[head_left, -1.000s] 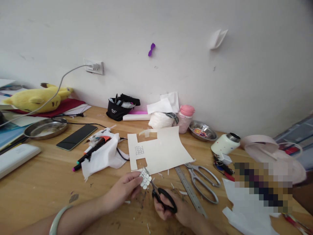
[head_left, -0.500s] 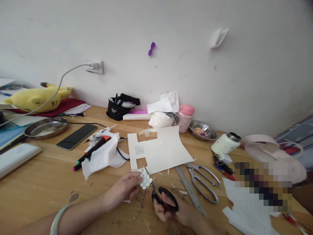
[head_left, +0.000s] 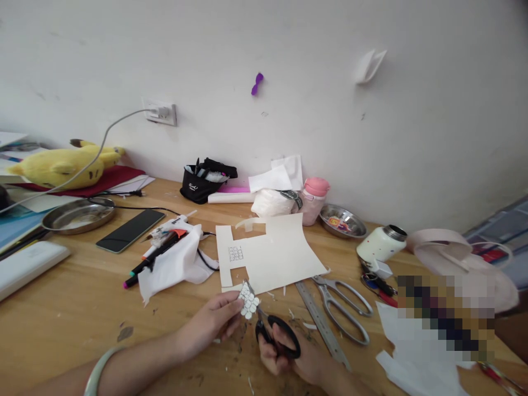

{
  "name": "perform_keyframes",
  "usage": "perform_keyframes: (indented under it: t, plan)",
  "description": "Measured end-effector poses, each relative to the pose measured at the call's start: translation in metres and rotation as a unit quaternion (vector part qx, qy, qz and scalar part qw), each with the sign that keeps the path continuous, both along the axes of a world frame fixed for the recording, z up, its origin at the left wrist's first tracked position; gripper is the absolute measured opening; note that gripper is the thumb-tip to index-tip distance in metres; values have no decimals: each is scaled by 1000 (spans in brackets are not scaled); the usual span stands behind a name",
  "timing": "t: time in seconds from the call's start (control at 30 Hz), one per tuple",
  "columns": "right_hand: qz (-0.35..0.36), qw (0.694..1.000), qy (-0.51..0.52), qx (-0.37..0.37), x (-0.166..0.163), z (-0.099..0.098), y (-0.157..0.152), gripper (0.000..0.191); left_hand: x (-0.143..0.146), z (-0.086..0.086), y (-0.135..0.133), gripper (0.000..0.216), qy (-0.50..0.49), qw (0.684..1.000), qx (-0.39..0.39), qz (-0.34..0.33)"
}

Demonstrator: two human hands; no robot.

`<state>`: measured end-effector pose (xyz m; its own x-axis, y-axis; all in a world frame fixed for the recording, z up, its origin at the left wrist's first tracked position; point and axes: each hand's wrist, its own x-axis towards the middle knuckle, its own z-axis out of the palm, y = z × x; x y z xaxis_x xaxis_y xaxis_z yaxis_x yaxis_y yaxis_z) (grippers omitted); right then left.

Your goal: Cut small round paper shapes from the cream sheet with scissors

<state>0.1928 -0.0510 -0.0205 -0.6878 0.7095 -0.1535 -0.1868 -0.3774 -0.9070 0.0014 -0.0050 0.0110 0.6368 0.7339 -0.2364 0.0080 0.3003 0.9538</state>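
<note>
Your left hand [head_left: 219, 318] pinches the patterned paper [head_left: 249, 303], covering its left edge, near the large sheet [head_left: 284, 250]. Your scissors [head_left: 290, 331] point away and leftward, long axis slanting; blade tips are hard to make out. Your right hand [head_left: 304, 360] curls around their handles.

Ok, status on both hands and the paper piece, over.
Left hand pinching patterned paper piece. Right hand gripping black-handled scissors, blades at the piece. Cut cream sheet just beyond.
</note>
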Motion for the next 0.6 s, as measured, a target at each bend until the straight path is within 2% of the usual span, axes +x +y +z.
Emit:
perform_keyframes:
  t: [0.43,0.6]
  plan:
    - [-16,1000,4,-10,-4,-2,0,52,0,0,-1,35,20,1000,-1,9]
    - [-14,999,-29,10,-3,2,1,53,1,5,-2,36,17,999,-15,24]
